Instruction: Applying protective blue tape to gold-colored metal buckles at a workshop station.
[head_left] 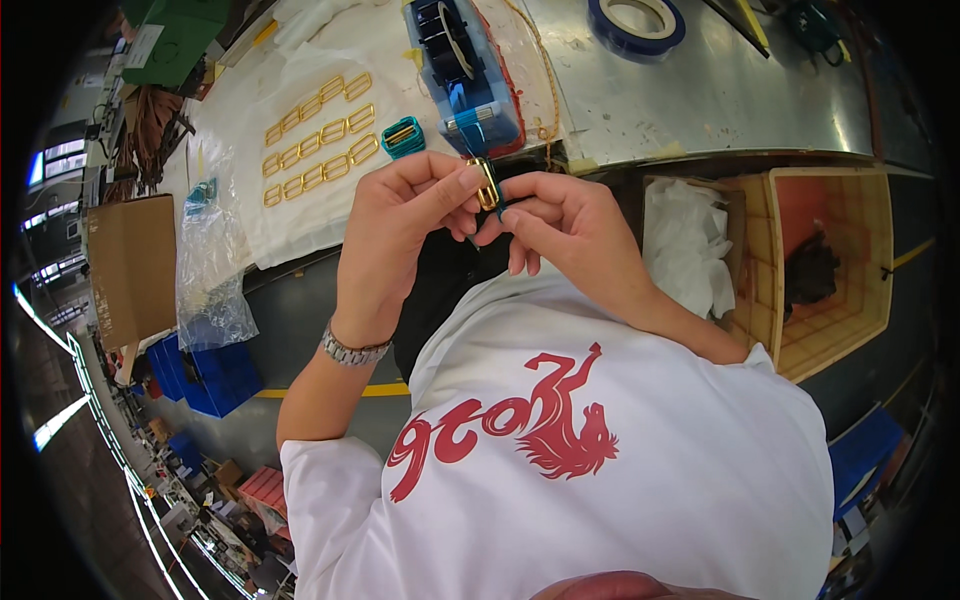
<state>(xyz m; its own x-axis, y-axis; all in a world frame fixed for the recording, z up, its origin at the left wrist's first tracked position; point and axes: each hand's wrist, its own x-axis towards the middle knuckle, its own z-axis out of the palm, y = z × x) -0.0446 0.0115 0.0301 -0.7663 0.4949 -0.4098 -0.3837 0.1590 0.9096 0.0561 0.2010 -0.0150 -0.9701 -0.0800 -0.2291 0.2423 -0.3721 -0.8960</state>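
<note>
Thumb and fingers of my left hand (410, 205) pinch a small stack of gold metal buckles (487, 188) just in front of the blue tape dispenser (497, 105). My right hand (580, 225) is closed against the stack's right side, its fingertips on a strip of blue-green tape (499, 196) there. Part of the stack is hidden by my fingers. A taped bundle of gold buckles (403, 138) lies on the table, left of the dispenser. Farther left, loose gold rectangular buckles (318, 134) lie in three slanting rows on white sheeting.
A blue tape roll (638, 45) sits on the metal tabletop (700, 110) at the far right. Below it are white crumpled plastic (688, 245) and a yellowish crate (760, 270). At left are a cardboard piece (133, 270), clear plastic bag (212, 300) and blue bin (205, 372).
</note>
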